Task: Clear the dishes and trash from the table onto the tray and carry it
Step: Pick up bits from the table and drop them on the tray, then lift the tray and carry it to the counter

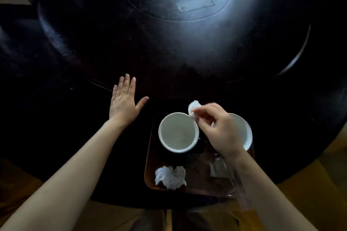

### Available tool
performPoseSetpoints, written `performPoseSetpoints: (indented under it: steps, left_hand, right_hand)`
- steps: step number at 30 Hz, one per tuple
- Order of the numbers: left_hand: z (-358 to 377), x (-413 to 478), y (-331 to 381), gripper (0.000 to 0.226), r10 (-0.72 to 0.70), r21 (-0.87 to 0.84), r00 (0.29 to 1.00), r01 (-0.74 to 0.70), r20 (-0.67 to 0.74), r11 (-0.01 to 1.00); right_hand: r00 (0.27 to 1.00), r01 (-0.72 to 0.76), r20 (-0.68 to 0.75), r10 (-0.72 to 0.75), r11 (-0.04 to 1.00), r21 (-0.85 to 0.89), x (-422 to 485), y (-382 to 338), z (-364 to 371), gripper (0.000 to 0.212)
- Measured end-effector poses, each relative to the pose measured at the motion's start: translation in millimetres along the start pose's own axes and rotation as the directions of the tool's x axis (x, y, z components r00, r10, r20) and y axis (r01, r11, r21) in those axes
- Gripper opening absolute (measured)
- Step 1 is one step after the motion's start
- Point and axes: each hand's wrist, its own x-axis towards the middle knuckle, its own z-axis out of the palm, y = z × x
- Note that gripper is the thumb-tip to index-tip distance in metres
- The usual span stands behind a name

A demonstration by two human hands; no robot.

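Brown tray [150,165] at near edge of dark round table [169,62], carrying 2 white bowls: 1 [178,132] on its left side, another [244,133] on its right, partly hidden behind right hand [217,129]. Right hand above tray, thumb and fingers pinching small crumpled white tissue [193,108]. Larger crumpled napkin [170,176] at tray's near-left corner. Left hand [124,100] flat, fingers spread, just left of tray.

The dark worktop [169,58] lies bare across the upper frame. At lower centre, the tray [149,165] is crowded: 2 white bowls [178,133] and a crumpled napkin [170,176] block it.
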Motion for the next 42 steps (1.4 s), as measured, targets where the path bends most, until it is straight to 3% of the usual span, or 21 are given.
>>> performPoseSetpoints:
  steps: [4, 7, 9, 12, 15, 19, 23, 25, 27, 30, 32, 36, 42]
  left_hand:
    - [3.4, -42.1, 12.6, 0.056, 0.026, -0.144, 0.993, -0.042, -0.111, 0.989]
    - [14.6, -94.3, 13.9, 0.039, -0.071, -0.297, 0.977, 0.009, -0.199, 0.955]
    - [25.2, -125.0, 12.2, 0.033, -0.151, -0.380, 0.976, 0.081, -0.158, 0.922]
    - [38.5, -149.8, 12.2, 0.030, -0.234, -0.487, 0.972, 0.215, 0.022, 0.847]
    - [45.5, -153.7, 13.1, 0.029, -0.226, -0.485, 0.968, 0.251, 0.109, 0.838]
    - [48.1, -149.2, 18.6, 0.028, -0.227, -0.479, 0.965, 0.262, 0.132, 0.838]
    - [48.0, -150.9, 21.0, 0.027, -0.235, -0.430, 0.966, 0.257, 0.105, 0.865]
    - [46.0, -151.7, 21.1, 0.024, -0.216, -0.401, 0.972, 0.236, 0.095, 0.885]
    - [43.0, -150.7, 22.1, 0.021, -0.211, -0.372, 0.973, 0.232, 0.098, 0.899]
    - [40.4, -149.1, 24.5, 0.019, -0.229, -0.315, 0.967, 0.253, 0.111, 0.915]
    - [40.6, -149.8, 25.6, 0.019, -0.247, -0.260, 0.962, 0.269, 0.115, 0.927]
    - [40.9, -150.4, 28.8, 0.018, -0.278, -0.197, 0.953, 0.298, 0.123, 0.934]
    - [46.2, -154.6, 29.0, 0.016, -0.244, -0.244, 0.968, 0.251, 0.060, 0.937]
  right_hand:
    - [0.994, -0.088, -0.062, 0.090, 0.995, 0.042, -84.2, 7.8, 0.2, 0.028]
    - [0.992, -0.124, -0.031, 0.123, 0.992, -0.028, -133.3, 17.6, 17.5, 0.038]
    - [0.994, -0.113, -0.021, 0.111, 0.986, -0.119, -148.6, 28.9, 29.6, 0.036]
    - [0.994, -0.110, -0.013, 0.111, 0.956, -0.271, -152.8, 46.7, 43.9, 0.026]
    - [0.990, -0.126, 0.007, 0.138, 0.921, -0.368, -151.4, 55.7, 54.2, 0.025]
    - [0.998, -0.045, 0.013, 0.058, 0.881, -0.472, -148.8, 51.9, 55.9, 0.016]
    - [0.984, -0.051, -0.178, -0.029, 0.904, -0.424, -147.0, 47.4, 28.5, 0.014]
    - [0.931, -0.204, -0.362, 0.052, 0.895, -0.397, -143.7, 59.6, 0.6, 0.010]
    - [0.842, -0.430, -0.492, 0.224, 0.828, -0.360, -138.2, 81.3, -28.9, 0.014]
    - [0.766, -0.634, -0.428, 0.480, 0.675, -0.377, -130.3, 111.2, -51.8, 0.029]
    - [0.797, -0.603, -0.353, 0.490, 0.658, -0.451, -126.0, 124.4, -52.8, 0.031]
    - [0.869, -0.495, -0.331, 0.368, 0.663, -0.562, -114.6, 135.1, -50.1, 0.033]
    - [0.884, -0.461, -0.385, 0.265, 0.626, -0.629, -103.3, 142.4, -44.7, 0.031]
